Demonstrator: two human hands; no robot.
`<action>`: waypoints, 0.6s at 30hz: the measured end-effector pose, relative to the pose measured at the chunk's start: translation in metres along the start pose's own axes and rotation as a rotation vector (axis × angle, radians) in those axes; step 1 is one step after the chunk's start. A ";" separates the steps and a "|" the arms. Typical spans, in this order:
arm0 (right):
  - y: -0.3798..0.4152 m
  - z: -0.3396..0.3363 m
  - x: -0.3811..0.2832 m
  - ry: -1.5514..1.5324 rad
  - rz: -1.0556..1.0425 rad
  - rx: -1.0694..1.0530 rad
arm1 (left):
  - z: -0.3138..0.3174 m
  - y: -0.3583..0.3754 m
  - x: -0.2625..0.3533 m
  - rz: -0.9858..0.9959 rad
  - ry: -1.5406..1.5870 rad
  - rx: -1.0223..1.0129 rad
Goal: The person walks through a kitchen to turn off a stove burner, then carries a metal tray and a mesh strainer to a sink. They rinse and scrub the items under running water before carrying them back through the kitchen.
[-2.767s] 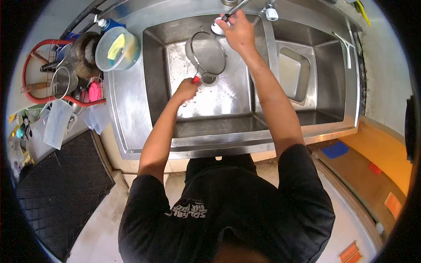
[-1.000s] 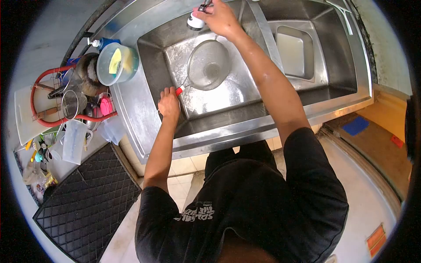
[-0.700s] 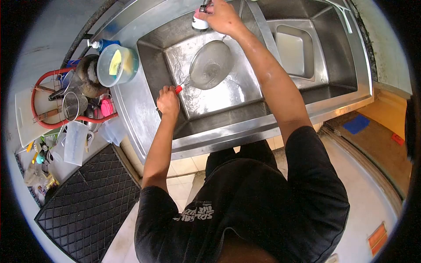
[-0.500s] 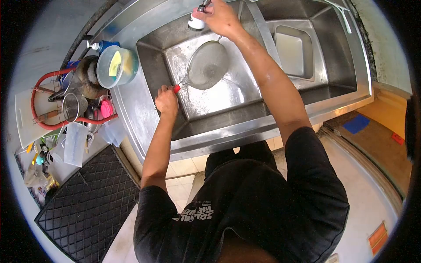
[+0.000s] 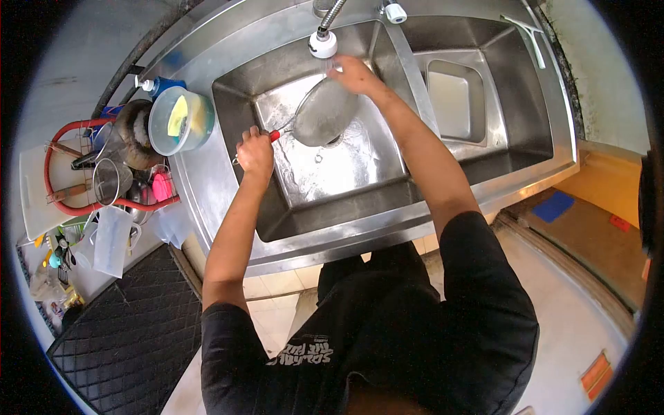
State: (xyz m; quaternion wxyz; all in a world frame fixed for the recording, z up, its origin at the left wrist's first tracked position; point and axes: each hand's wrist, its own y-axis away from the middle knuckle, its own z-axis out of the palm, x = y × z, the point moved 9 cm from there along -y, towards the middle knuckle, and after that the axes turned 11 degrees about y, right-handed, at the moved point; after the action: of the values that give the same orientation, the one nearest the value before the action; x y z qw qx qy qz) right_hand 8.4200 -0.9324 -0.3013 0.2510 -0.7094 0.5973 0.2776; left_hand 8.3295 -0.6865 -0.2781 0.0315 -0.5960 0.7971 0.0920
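My left hand (image 5: 255, 153) is closed around the red handle (image 5: 275, 135) of a round mesh strainer (image 5: 325, 114), held above the floor of the left sink basin (image 5: 297, 187). My right hand (image 5: 355, 75) is at the strainer's far rim, just below the white spray head (image 5: 323, 45) of the faucet. What looks like water runs down by its fingertips. Those fingers are smeared, and whether they grip the rim cannot be made out.
Left of the basin stand a clear tub (image 5: 181, 121) with a yellow sponge and a blue pump bottle (image 5: 162, 86). A red-rimmed rack (image 5: 52, 166) holds pans and utensils. The right basin contains a metal tray (image 5: 456, 104); a white squeegee-like tool (image 5: 536, 48) lies on its edge.
My right hand has let go of the spray head and come down to the strainer's far rim. Water now seems to run from the faucet. My left hand keeps hold of the handle.
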 end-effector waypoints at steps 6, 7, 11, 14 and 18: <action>0.003 0.035 0.013 -0.131 -0.117 -0.196 | -0.008 -0.018 0.004 0.015 0.023 -0.050; 0.006 0.036 0.009 -0.124 -0.142 -0.198 | -0.007 -0.022 0.005 0.013 0.013 -0.067; 0.018 0.015 -0.004 0.048 -0.004 -0.151 | -0.014 -0.030 0.009 0.012 0.007 -0.073; 0.015 0.020 -0.013 0.289 -0.038 -0.140 | -0.012 -0.029 0.001 0.021 0.013 0.004; 0.004 -0.010 0.022 0.485 -0.058 0.139 | -0.016 0.009 -0.030 0.014 0.093 0.087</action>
State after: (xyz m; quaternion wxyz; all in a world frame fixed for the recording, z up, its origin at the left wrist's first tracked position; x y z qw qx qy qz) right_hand 8.4203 -0.9557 -0.3092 0.1561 -0.7532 0.6370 0.0502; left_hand 8.3305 -0.6586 -0.2568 0.0197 -0.5921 0.8050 0.0299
